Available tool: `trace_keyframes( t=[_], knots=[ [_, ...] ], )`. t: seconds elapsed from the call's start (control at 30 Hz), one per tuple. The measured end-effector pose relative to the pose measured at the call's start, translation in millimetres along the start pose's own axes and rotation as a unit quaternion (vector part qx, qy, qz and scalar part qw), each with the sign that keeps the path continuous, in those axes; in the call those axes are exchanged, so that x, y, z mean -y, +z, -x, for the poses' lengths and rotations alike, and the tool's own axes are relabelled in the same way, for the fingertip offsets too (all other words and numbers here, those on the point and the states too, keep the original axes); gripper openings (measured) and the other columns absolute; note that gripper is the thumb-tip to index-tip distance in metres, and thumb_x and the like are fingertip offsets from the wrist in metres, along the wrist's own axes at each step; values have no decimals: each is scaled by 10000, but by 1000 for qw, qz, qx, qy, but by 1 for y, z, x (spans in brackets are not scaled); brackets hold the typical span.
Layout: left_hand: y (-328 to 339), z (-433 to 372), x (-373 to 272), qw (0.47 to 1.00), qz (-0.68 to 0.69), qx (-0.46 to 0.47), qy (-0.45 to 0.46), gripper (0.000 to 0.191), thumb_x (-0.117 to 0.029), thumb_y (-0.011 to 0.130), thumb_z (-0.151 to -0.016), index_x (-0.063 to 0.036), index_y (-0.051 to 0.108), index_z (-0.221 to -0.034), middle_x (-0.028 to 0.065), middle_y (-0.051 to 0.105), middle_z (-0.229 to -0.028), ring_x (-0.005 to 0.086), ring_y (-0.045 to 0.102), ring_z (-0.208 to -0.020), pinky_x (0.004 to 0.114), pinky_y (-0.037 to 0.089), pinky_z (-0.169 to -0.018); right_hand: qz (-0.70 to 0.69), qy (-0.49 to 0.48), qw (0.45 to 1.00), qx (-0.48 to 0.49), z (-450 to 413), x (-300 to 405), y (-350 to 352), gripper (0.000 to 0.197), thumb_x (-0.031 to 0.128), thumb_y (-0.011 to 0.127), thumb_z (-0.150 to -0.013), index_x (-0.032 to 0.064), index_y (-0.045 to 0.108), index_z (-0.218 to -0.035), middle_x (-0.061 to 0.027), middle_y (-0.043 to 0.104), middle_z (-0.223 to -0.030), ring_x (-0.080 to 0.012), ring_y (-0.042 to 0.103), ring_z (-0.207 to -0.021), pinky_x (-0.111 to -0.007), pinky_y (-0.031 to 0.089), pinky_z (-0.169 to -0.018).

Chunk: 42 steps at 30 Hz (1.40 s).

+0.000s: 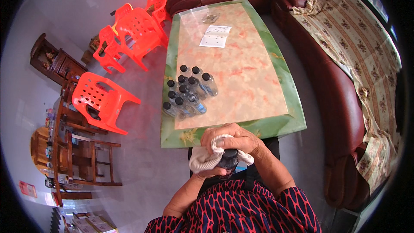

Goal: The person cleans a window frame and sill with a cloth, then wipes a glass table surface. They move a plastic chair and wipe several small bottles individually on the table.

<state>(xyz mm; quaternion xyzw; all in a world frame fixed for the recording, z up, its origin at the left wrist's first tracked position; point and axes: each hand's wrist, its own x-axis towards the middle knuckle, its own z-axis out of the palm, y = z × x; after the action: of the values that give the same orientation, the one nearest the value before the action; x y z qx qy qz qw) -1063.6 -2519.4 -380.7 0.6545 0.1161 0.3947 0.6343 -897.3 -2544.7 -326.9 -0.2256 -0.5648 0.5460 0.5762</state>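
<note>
Close to my body, beyond the table's near edge, my left hand (pixel 212 172) grips a clear plastic bottle (pixel 229 165) with a black cap from below. My right hand (pixel 234 137) holds a white cloth with a ribbed edge (pixel 202 160) against the top of that bottle; the cloth also hangs over my left hand. The bottle's lower part is partly hidden. Several clear bottles with black caps (pixel 191 98) stand grouped on the near left part of the table (pixel 233 103).
An open paper leaflet (pixel 215 36) and a glass ashtray (pixel 211 17) lie at the table's far end. Red plastic chairs (pixel 100 98) stand left. A maroon leather sofa (pixel 333 103), partly draped with floral cloth (pixel 352 35), runs along the right.
</note>
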Motion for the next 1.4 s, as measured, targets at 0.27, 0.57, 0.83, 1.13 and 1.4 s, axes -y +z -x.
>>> trace_keyframes(
  t=[0.27, 0.57, 0.83, 1.13, 1.4],
  knots=[
    [-9, 4, -3, 998, 31, 44, -24, 825, -413, 812, -629, -23, 430, -1248, 61, 534, -1129, 170, 549, -993, 294, 444, -852, 235, -185, 941, -155, 1, 16, 27, 121, 89, 610, -755, -20, 609, -805, -137, 593, -818, -290, 544, -800, -376, 428, -735],
    [22, -27, -12, 985, 25, -169, 19, 730, -502, 709, -722, -12, 389, -1159, 38, 486, -1046, 114, 476, -933, 264, 404, -826, 413, -203, 791, -403, 16, -29, 52, 411, -17, 571, -761, -3, 528, -1169, -212, 510, -1070, -359, 500, -964, -396, 407, -863],
    [3, -41, -3, 961, 78, -264, 23, 845, -730, 574, -648, 12, 498, -1046, 99, 591, -901, 202, 608, -783, 342, 531, -685, -262, 88, 865, -418, 48, -110, 52, 418, 400, 400, -939, 58, 510, -1156, -130, 596, -978, -219, 594, -860, -331, 483, -764],
    [19, -35, 2, 984, 30, -177, 8, 672, -492, 650, -768, 36, 436, -1124, 114, 540, -1043, 201, 567, -934, 340, 480, -848, -473, 87, 764, -430, 35, -94, 27, 366, 409, 505, -845, 82, 567, -997, -74, 635, -843, -200, 623, -725, -347, 523, -581],
    [33, -30, 6, 977, 117, -179, -26, 581, -66, 671, -726, -63, 363, -1218, 97, 522, -1015, 188, 562, -877, 333, 485, -822, -565, 17, 725, -394, 41, -117, 30, 445, 421, 433, -877, 24, 580, -1014, -114, 637, -966, -239, 610, -843, -371, 488, -813]
  ],
)
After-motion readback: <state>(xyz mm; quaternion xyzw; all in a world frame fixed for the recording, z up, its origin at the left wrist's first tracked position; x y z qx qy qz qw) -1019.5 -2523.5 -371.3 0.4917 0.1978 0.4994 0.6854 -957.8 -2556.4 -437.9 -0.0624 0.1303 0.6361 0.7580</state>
